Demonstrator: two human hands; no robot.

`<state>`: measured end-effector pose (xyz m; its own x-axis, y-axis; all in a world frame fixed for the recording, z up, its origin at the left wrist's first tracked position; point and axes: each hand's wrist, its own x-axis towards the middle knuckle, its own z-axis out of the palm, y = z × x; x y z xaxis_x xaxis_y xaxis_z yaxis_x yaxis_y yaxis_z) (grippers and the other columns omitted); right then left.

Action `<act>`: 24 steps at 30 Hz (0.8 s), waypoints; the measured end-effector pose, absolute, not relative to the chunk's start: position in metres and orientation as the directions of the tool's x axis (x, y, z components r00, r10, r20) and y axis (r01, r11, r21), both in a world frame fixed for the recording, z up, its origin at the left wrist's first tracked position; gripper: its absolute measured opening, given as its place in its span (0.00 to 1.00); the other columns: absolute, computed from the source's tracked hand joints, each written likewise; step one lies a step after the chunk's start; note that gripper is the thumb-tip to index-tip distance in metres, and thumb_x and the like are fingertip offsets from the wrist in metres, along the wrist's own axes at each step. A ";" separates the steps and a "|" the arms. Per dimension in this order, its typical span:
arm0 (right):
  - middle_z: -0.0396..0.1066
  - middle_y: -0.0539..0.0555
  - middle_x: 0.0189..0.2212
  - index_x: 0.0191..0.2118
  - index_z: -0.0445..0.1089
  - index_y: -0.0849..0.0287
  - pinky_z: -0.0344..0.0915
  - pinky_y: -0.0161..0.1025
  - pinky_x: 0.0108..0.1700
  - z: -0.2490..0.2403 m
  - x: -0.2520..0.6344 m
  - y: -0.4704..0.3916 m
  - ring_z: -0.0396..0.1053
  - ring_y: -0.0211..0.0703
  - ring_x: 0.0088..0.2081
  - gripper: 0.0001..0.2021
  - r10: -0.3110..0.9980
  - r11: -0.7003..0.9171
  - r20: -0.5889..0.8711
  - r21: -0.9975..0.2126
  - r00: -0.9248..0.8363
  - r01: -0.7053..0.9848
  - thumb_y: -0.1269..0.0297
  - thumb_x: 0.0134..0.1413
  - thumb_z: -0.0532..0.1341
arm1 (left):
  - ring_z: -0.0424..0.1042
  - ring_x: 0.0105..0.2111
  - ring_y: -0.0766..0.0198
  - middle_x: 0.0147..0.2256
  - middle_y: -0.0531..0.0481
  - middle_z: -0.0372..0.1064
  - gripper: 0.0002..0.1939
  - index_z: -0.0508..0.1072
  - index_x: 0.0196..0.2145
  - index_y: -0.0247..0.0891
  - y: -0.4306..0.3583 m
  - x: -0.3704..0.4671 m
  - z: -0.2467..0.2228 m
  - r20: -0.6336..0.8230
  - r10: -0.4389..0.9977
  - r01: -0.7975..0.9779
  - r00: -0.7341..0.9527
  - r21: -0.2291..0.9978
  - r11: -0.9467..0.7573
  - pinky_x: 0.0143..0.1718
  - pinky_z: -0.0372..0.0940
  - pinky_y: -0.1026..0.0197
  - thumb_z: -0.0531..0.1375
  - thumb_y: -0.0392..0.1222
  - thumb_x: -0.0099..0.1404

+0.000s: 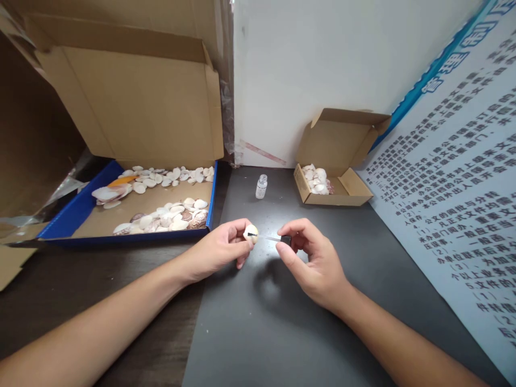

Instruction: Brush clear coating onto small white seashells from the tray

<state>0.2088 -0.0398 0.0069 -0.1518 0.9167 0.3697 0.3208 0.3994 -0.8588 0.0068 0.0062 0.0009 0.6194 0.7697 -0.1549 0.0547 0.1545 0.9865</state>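
Between the thumb and fingers of my left hand (226, 244) is a small pale yellow-white seashell (250, 233). My right hand (312, 258) pinches the black cap of a brush applicator (285, 239). Its clear stem reaches left, and the dark brush tip lies over the shell's face, seemingly touching it. Beyond both hands, a small uncapped clear glass bottle (262, 186) with a white label stands upright on the grey mat (242, 338).
On the left, an open blue-edged cardboard box (97, 217) holds many white and brown shells (173, 215). A smaller open cardboard box (342, 198) at the back right contains white shells (318, 180). A printed board (451, 161) leans along the right side.
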 end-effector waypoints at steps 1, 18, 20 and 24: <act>0.61 0.43 0.24 0.39 0.66 0.55 0.61 0.31 0.25 0.007 0.209 -0.040 0.60 0.34 0.23 0.05 0.922 0.386 0.360 -0.859 -0.141 0.336 0.69 0.57 0.61 | 0.60 0.22 0.71 0.21 0.59 0.61 0.14 0.63 0.32 0.39 0.006 0.007 0.001 -0.154 0.772 0.047 0.617 0.986 0.158 0.26 0.59 0.66 0.63 0.49 0.63; 0.61 0.43 0.23 0.39 0.65 0.55 0.61 0.32 0.25 0.007 0.208 -0.040 0.60 0.34 0.23 0.05 0.918 0.396 0.370 -0.859 -0.140 0.323 0.69 0.58 0.60 | 0.63 0.22 0.74 0.32 0.54 0.67 0.11 0.69 0.33 0.36 0.006 0.006 0.002 -0.158 0.774 -0.073 0.614 0.964 0.255 0.24 0.61 0.66 0.65 0.43 0.61; 0.61 0.43 0.23 0.38 0.65 0.55 0.61 0.32 0.24 0.008 0.208 -0.039 0.60 0.34 0.22 0.04 0.917 0.398 0.375 -0.854 -0.135 0.334 0.69 0.57 0.60 | 0.64 0.22 0.74 0.33 0.53 0.69 0.10 0.69 0.34 0.35 0.006 0.006 0.002 -0.166 0.772 -0.073 0.614 0.961 0.266 0.24 0.61 0.66 0.65 0.43 0.62; 0.62 0.44 0.23 0.38 0.65 0.55 0.62 0.32 0.24 0.009 0.208 -0.040 0.60 0.35 0.23 0.04 0.917 0.397 0.382 -0.847 -0.116 0.352 0.69 0.57 0.60 | 0.66 0.22 0.74 0.35 0.50 0.71 0.11 0.70 0.34 0.35 0.005 0.005 0.003 -0.181 0.770 -0.088 0.612 0.952 0.293 0.25 0.61 0.66 0.66 0.45 0.61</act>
<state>0.2083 -0.0402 0.0091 -0.1159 0.9170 0.3818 0.3523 0.3973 -0.8474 0.0053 0.0053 0.0031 0.6123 0.7697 -0.1807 -0.0880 0.2935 0.9519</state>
